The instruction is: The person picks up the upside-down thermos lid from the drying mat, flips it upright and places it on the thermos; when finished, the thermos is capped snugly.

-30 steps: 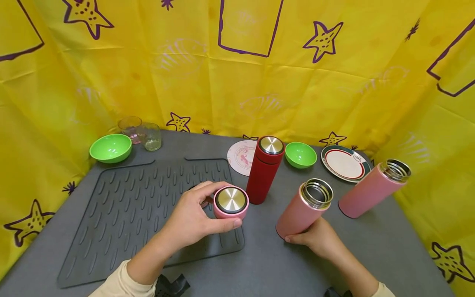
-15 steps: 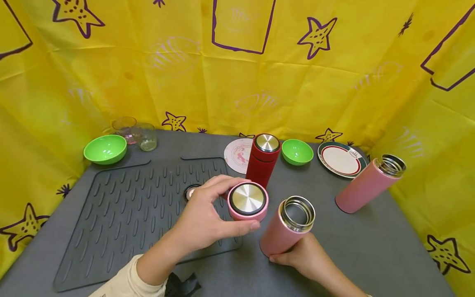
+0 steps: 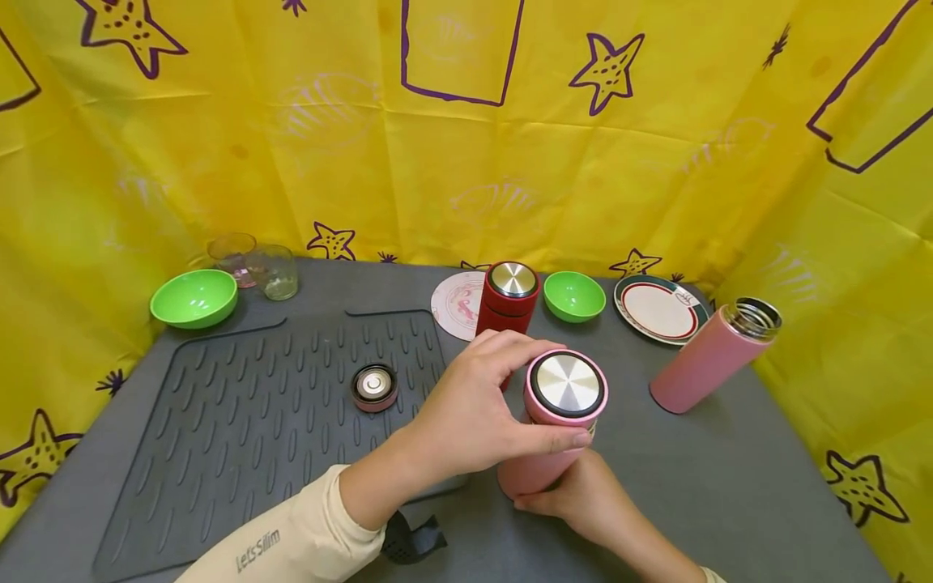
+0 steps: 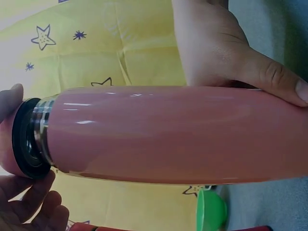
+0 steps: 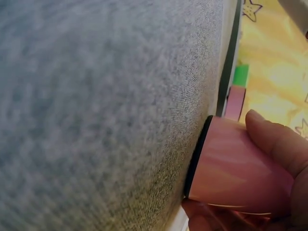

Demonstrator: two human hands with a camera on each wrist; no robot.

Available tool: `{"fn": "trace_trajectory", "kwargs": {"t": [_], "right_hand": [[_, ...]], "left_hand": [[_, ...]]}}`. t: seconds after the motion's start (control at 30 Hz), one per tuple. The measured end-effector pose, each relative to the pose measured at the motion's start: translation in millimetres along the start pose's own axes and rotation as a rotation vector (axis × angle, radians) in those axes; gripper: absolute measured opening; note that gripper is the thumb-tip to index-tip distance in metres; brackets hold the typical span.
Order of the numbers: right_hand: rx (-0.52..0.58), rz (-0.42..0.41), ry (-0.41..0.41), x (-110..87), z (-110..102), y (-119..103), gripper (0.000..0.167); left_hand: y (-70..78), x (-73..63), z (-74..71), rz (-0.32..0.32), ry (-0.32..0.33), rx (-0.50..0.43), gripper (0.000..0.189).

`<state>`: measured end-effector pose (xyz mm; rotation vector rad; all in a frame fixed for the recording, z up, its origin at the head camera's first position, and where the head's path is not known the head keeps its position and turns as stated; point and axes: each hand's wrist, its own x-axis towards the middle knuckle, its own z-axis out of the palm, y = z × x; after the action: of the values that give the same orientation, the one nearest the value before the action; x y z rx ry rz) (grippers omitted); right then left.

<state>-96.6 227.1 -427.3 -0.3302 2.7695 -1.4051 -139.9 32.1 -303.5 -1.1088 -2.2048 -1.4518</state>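
Between thumb and fingers, my left hand (image 3: 474,405) grips a pink lid (image 3: 567,385) with a shiny steel top. The lid sits at the mouth of a pink thermos bottle (image 3: 530,470). In the left wrist view, part of the bottle's steel neck (image 4: 43,120) shows below the lid's black rim. My right hand (image 3: 583,498) holds the bottle low on its body. The right wrist view has the bottle's dark base (image 5: 198,156) right at the grey tabletop. A second pink thermos bottle (image 3: 707,364) stands lidless to the right. Another pink lid (image 3: 374,387) lies upside down on the drying mat.
A red thermos (image 3: 510,304) stands just behind my left hand. The grey drying mat (image 3: 240,437) covers the left side. Green bowls (image 3: 193,298), two glasses (image 3: 277,274), a round pink-and-white coaster (image 3: 455,304) and a plate (image 3: 659,308) line the back, before a yellow curtain (image 3: 350,162).
My left hand has carried the pink lid rightward onto the bottle's mouth. My right hand has brought the bottle left, toward the lid. The lid on the mat has come into full view.
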Motion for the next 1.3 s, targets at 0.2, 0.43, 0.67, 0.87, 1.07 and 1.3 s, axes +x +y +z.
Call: {"fn": "trace_trajectory", "kwargs": {"t": [0.2, 0.43, 0.67, 0.87, 1.07, 1.3], "right_hand": [[0.019, -0.018, -0.015, 3.3, 2, -1, 0.067], [0.009, -0.011, -0.001, 5.4, 4, -1, 0.074], [0.001, -0.02, 0.002, 5.9, 5, -1, 0.069], [0.007, -0.035, -0.005, 5.7, 5, 0, 0.066], [0.004, -0.038, -0.005, 5.8, 5, 0, 0.065], [-0.032, -0.041, -0.003, 6.3, 5, 0, 0.063]], "left_hand": [[-5.7, -0.6, 4.5, -0.034, -0.024, 0.027, 0.059], [-7.6, -2.5, 6.0, -0.066, -0.037, 0.037, 0.06], [-10.1, -1.0, 7.1, -0.02, -0.021, 0.064, 0.063], [-11.0, -2.0, 6.4, 0.001, -0.02, 0.053, 0.061], [-11.3, -2.8, 6.9, -0.007, -0.023, 0.041, 0.059], [-11.4, -4.3, 10.0, -0.023, -0.001, 0.075, 0.062]]}}
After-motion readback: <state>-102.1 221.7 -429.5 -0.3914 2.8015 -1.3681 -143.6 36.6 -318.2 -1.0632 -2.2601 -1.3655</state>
